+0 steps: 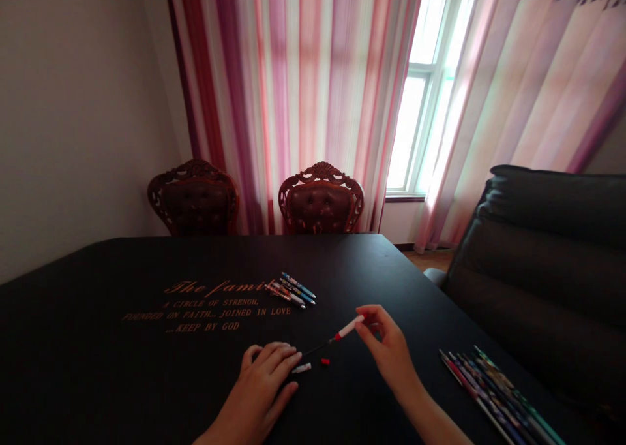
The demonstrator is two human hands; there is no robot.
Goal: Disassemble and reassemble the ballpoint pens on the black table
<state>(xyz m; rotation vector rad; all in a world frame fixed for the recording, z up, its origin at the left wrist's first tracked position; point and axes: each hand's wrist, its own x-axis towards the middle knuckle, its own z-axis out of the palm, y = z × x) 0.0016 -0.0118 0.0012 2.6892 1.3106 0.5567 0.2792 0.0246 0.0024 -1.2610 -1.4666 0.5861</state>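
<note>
Two bare hands share one slim pen, and we read the scene along its long axis, taking clock directions from the pen's middle. The white-and-red pen (337,333) runs from about 8 o'clock to 2 o'clock, with its white barrel toward 2 o'clock and a thin black shaft toward 8 o'clock. We cannot tell whether it clears the tabletop. The right hand (386,347) is nearer the barrel, and its thumb and forefinger (362,316) close together on the white end, hiding the very tip. The left hand (259,383) lies palm down at the 8 o'clock end, its fingers together and slightly curled. The black tip runs to those fingertips (288,352), but we cannot tell whether they touch it or hold it. Just below the shaft, between the hands, a small white piece (302,368) and a small red piece (324,361) lie on the black tabletop (98,367); both are too small for us to identify. A bundle of patterned pens (291,290) lies near 11 o'clock beside gold lettering (205,308), and a larger bundle of pens (493,396) lies at about 4 o'clock, its near ends partly lost in shadow. Beyond stand two carved wooden chairs (259,200).
</note>
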